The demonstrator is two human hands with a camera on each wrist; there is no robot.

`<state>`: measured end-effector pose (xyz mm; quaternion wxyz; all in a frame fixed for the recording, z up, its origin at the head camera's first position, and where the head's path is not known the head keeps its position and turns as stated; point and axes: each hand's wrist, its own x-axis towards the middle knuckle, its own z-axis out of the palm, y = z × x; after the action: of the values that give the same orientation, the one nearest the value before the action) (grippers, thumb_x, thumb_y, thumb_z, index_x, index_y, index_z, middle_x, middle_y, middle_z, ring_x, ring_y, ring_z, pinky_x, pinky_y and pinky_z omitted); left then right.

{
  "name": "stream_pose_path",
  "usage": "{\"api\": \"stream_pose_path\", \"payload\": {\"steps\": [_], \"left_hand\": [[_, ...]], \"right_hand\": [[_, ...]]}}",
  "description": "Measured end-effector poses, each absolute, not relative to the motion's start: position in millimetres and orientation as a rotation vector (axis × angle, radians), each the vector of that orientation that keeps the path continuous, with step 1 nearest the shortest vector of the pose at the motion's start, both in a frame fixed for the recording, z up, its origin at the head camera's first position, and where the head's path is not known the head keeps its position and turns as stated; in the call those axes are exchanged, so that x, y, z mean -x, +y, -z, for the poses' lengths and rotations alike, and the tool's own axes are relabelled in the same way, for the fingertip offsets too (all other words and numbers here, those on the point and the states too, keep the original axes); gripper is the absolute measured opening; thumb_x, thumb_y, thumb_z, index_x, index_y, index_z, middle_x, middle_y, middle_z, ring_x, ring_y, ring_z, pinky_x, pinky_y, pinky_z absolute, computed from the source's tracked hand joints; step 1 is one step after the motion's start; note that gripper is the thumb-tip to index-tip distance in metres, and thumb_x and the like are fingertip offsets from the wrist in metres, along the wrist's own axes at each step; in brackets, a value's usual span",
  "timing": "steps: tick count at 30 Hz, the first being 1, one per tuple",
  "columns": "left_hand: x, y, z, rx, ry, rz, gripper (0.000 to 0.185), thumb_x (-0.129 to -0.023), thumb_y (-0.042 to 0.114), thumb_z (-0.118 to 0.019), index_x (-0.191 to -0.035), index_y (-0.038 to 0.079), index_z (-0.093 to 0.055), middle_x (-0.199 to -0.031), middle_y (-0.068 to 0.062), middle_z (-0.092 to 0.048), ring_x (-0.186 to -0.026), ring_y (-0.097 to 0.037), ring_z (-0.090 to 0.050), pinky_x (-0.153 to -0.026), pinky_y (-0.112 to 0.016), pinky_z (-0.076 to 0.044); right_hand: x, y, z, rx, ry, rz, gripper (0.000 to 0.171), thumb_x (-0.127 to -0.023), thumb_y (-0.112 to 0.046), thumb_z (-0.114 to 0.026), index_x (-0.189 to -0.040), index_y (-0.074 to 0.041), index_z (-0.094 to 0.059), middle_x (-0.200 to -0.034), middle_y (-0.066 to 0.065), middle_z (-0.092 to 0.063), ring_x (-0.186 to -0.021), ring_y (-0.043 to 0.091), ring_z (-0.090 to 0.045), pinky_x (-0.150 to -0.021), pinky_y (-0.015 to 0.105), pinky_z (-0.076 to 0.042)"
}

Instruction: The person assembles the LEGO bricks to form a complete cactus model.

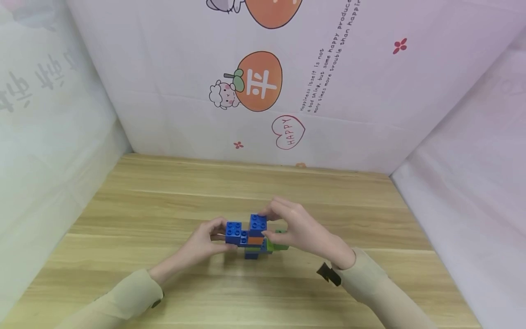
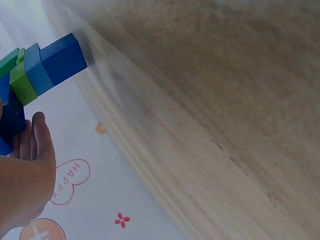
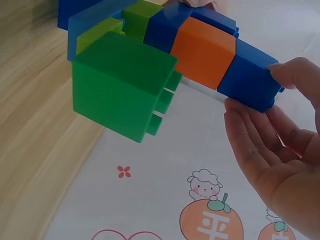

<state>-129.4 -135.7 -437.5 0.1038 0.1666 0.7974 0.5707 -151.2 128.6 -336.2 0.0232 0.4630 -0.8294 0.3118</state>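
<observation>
Both hands pinch a studded plastic block cluster [image 1: 255, 238] above the wood-grain counter [image 1: 164, 205]: left hand [image 1: 202, 244] at 9 o'clock, right hand [image 1: 297, 230] at 3. The right wrist view alone shows the glossy orange brick [image 3: 204, 52] and the green cube [image 3: 122, 82].

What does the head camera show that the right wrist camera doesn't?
Only the head view shows both hands at once: the left hand and right hand gripping the block model from opposite sides above the wooden table, plus both sleeves. Only the right wrist view shows the green block close up, and the orange block side on. Both show the blue, orange and green blocks and the printed wall.
</observation>
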Motion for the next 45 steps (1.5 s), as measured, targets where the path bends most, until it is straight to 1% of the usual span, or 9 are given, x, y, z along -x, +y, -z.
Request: {"api": "stream_pose_path", "payload": {"steps": [4,11,18,20,22,28,35,40,45], "left_hand": [[128.9,-136.0,438.7,-0.491,2.360,-1.679,0.036,-0.081,0.014,-0.081,-0.110,0.004,-0.061,-0.114,-0.015,-0.070,-0.107,-0.028,-0.070,-0.093,-0.029,-0.059],[128.6,-134.8,439.2,-0.483,2.382,-1.659,0.036,-0.081,0.015,-0.081,-0.110,0.005,-0.062,-0.113,-0.013,-0.071,-0.106,-0.027,-0.070,-0.094,-0.030,-0.059],[127.9,-133.8,438.4,-0.512,2.415,-1.644,0.034,-0.081,0.013,-0.081,-0.108,0.005,-0.062,-0.112,-0.014,-0.071,-0.105,-0.027,-0.070,-0.094,-0.033,-0.059],[127.7,-133.5,438.3,-0.511,2.419,-1.644,0.033,-0.081,0.012,-0.080,-0.108,0.005,-0.062,-0.111,-0.013,-0.072,-0.105,-0.027,-0.070,-0.095,-0.034,-0.059],[127.7,-133.1,438.5,-0.504,2.421,-1.643,0.034,-0.081,0.012,-0.080,-0.108,0.006,-0.062,-0.111,-0.012,-0.072,-0.105,-0.026,-0.070,-0.095,-0.034,-0.059],[127.7,-133.0,438.7,-0.509,2.432,-1.632,0.034,-0.081,0.011,-0.080,-0.109,0.007,-0.062,-0.111,-0.012,-0.072,-0.104,-0.026,-0.070,-0.093,-0.033,-0.060],[127.9,-134.1,439.1,-0.547,2.444,-1.617,0.035,-0.081,0.013,-0.080,-0.110,0.007,-0.062,-0.111,-0.012,-0.072,-0.104,-0.026,-0.071,-0.092,-0.030,-0.060],[127.3,-134.7,439.2,-0.547,2.445,-1.603,0.035,-0.082,0.014,-0.080,-0.111,0.007,-0.062,-0.112,-0.012,-0.071,-0.105,-0.026,-0.070,-0.093,-0.032,-0.059],[126.2,-134.4,438.3,-0.519,2.460,-1.588,0.035,-0.082,0.015,-0.080,-0.111,0.008,-0.062,-0.112,-0.011,-0.071,-0.105,-0.027,-0.070,-0.094,-0.035,-0.059]], "right_hand": [[151.5,131.6,340.7,-1.434,-2.555,-1.002,0.037,-0.083,-0.005,-0.077,-0.117,-0.005,-0.062,-0.109,0.007,-0.067,-0.100,0.018,-0.070,-0.086,0.022,-0.060],[150.3,139.3,346.6,-1.368,-2.577,-1.083,0.040,-0.087,-0.009,-0.074,-0.124,-0.005,-0.059,-0.116,0.007,-0.067,-0.104,0.019,-0.069,-0.089,0.026,-0.060],[146.0,161.6,362.5,-1.250,-2.662,-1.036,0.033,-0.088,-0.011,-0.073,-0.118,-0.006,-0.062,-0.116,0.008,-0.069,-0.103,0.023,-0.068,-0.089,0.035,-0.061],[143.9,168.3,367.7,-1.235,-2.700,-1.008,0.033,-0.088,-0.013,-0.074,-0.118,-0.007,-0.062,-0.116,0.008,-0.069,-0.105,0.023,-0.068,-0.090,0.036,-0.061],[142.8,173.6,373.3,-1.237,-2.712,-0.986,0.035,-0.086,-0.013,-0.075,-0.118,-0.006,-0.062,-0.116,0.009,-0.069,-0.106,0.025,-0.067,-0.090,0.039,-0.061],[142.6,183.5,387.9,-1.207,-2.738,-0.951,0.040,-0.082,-0.008,-0.077,-0.119,-0.005,-0.062,-0.116,0.007,-0.069,-0.105,0.022,-0.068,-0.090,0.039,-0.061],[145.2,187.7,395.4,-1.141,-2.791,-1.054,0.041,-0.081,0.002,-0.075,-0.120,-0.005,-0.063,-0.115,0.009,-0.069,-0.104,0.026,-0.069,-0.090,0.043,-0.061],[145.5,188.3,395.8,-1.145,-2.777,-1.081,0.039,-0.081,0.003,-0.074,-0.118,-0.002,-0.063,-0.114,0.012,-0.070,-0.102,0.029,-0.070,-0.088,0.043,-0.061],[145.2,186.6,396.8,-1.154,-2.771,-1.096,0.037,-0.083,-0.001,-0.074,-0.118,-0.002,-0.063,-0.115,0.012,-0.070,-0.104,0.028,-0.069,-0.089,0.040,-0.061]]}}
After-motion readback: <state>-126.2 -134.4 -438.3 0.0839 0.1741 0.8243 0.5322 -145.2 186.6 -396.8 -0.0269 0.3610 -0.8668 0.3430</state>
